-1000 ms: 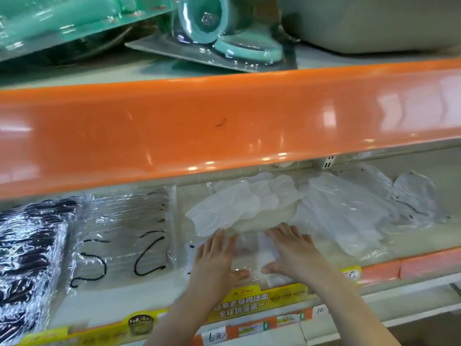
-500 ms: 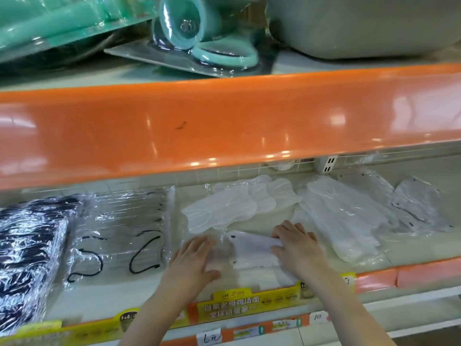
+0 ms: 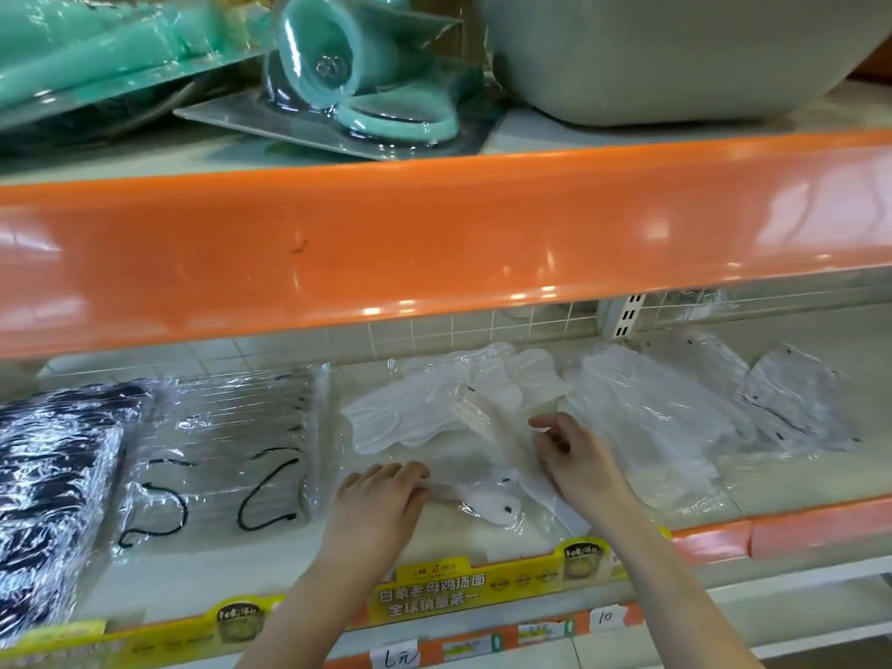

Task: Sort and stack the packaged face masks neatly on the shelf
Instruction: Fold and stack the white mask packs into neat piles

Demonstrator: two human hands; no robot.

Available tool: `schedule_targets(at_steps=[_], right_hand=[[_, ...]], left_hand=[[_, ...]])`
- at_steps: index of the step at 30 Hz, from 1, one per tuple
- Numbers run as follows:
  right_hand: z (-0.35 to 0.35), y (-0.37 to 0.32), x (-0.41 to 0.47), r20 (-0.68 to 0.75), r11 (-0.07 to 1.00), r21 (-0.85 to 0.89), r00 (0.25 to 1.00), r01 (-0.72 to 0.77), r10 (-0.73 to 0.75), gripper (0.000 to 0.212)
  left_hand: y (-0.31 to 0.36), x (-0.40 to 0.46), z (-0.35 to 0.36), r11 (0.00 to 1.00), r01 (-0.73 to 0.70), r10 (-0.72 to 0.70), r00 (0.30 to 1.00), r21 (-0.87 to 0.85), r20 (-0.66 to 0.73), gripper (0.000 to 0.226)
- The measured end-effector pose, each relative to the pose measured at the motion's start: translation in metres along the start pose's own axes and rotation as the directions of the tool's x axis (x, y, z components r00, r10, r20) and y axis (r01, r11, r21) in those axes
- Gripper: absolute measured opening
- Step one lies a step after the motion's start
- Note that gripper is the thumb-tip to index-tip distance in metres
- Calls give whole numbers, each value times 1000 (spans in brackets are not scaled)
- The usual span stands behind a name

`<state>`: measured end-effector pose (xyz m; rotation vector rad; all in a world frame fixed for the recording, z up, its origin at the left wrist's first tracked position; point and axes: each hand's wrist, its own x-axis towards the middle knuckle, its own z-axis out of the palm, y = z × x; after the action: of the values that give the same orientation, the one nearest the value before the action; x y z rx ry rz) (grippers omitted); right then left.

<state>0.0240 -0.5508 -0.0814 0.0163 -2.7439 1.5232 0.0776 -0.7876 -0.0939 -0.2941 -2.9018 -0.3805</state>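
Partly hidden under glare, the clear mask packet [image 3: 487,499] lies between both hands. Left hand [image 3: 379,499] presses flat, fingers straight, on its left edge; right hand [image 3: 577,463] pinches a raised packet [image 3: 482,417] just above.

Bright; glare on orange shelf edge [image 3: 434,253].

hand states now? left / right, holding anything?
Left hand: open, fingers flat, pressing on a white packaged mask.
Right hand: fingers curled round the edge of a clear mask packet, lifting it.
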Motion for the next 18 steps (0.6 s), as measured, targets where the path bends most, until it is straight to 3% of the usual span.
schedule_targets(at_steps=[2,5,10,12,14,16,18], right_hand=[[2,2,3,17,1000,5,1000,-23,23,17],[6,6,7,49,998,3,997,-56,56,19],[1,-1,0,47,996,-62,997,63,-60,17],[-4,-5,-9,132,992,-28,985,119,-115,26],[-9,-10,-17,230,984,-17,959,175,-166,51],[-11,-11,-20,325,974,-105,933,201,-158,68],[-11,-8,-19,352,932,-249,921,263,-166,64]], left_hand=[[7,7,-5,1000,15,-15,1000,-1,-5,24],[11,18,-6,992,114,-109,988,-47,112,27],[0,38,-3,918,307,-229,927,-251,297,20],[-7,46,-1,882,340,-237,918,-327,317,13],[-13,53,0,859,360,-251,916,-364,313,8],[-16,57,0,847,379,-274,912,-373,305,10],[-18,59,1,837,393,-291,909,-380,299,12]])
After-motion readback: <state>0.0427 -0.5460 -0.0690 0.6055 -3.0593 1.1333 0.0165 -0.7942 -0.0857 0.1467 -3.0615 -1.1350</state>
